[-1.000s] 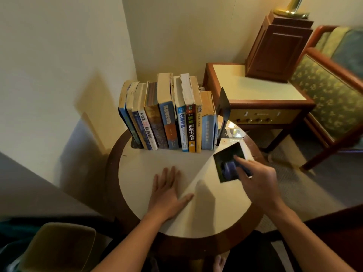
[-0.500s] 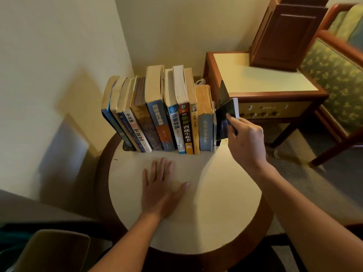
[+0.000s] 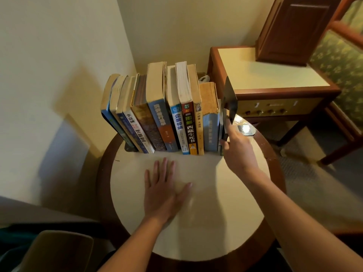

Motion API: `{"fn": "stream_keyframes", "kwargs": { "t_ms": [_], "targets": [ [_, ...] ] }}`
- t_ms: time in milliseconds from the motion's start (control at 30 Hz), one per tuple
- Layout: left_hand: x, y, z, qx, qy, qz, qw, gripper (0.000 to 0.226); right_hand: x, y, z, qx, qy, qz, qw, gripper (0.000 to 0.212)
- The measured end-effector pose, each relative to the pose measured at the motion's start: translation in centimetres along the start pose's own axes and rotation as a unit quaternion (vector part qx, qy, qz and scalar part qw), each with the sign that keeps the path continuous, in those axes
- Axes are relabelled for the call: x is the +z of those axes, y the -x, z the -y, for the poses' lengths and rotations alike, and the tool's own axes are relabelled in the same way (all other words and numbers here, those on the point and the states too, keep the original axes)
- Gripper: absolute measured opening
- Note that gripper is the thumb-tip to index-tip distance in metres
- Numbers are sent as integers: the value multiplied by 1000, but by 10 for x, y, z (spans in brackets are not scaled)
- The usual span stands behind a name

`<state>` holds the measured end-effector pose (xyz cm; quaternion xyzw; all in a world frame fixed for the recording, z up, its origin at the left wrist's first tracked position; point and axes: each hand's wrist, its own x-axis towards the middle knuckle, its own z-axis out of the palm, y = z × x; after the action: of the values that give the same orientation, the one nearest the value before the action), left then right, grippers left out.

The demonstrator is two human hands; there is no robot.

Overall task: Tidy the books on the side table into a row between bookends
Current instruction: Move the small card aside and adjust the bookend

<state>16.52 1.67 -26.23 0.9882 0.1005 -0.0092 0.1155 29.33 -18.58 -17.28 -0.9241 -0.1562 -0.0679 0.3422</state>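
Note:
Several books [image 3: 163, 114] stand spine-out in a row at the back of the round side table [image 3: 206, 222]; the leftmost ones lean left. A dark bookend [image 3: 230, 99] rises at the row's right end. My right hand [image 3: 235, 152] pinches a thin dark book [image 3: 223, 132], upright in the narrow gap between the last blue book and that bookend. My left hand [image 3: 165, 193] lies flat, fingers spread, on the tabletop in front of the row. A dark base [image 3: 129, 148] of a second bookend shows under the left end.
A wall corner stands close behind the books. To the right is a wooden cabinet [image 3: 275, 79] with a dark wood box [image 3: 294, 30] on top, then an upholstered armchair [image 3: 341, 61]. A shiny glass object [image 3: 244, 128] lies on the table behind the right bookend.
My right hand lifted the thin dark book off the table's right side, turned it upright and moved it into the gap at the row's right end. My left hand stayed flat.

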Motion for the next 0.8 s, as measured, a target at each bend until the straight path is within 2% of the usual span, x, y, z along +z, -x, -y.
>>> {"fn": "stream_keyframes", "kwargs": {
  "t_ms": [100, 333, 467, 533, 600, 700, 800],
  "targets": [
    [0, 1, -1, 0, 3, -1, 1000, 91, 5, 10, -6, 19, -16, -8, 1000, 91],
    [1, 1, 1, -2, 10, -2, 1000, 92, 5, 5, -12, 19, -5, -43, 999, 91],
    [-5, 1, 1, -2, 6, 27, 1000, 92, 0, -3, -14, 19, 40, -48, 998, 81],
    [-5, -1, 3, 3, -4, 58, 998, 91, -3, -9, -13, 25, 79, -27, 996, 79],
    [-11, -1, 8, 16, -2, 103, 995, 92, -10, -13, -7, 35, 114, 31, 992, 83],
    [-29, 5, 16, 45, -1, 189, 981, 93, -25, -11, 5, 47, 111, 107, 987, 89],
    [-49, 20, 25, 53, 16, 248, 967, 96, -48, 4, 21, 39, 108, 123, 986, 92]
  ]
}}
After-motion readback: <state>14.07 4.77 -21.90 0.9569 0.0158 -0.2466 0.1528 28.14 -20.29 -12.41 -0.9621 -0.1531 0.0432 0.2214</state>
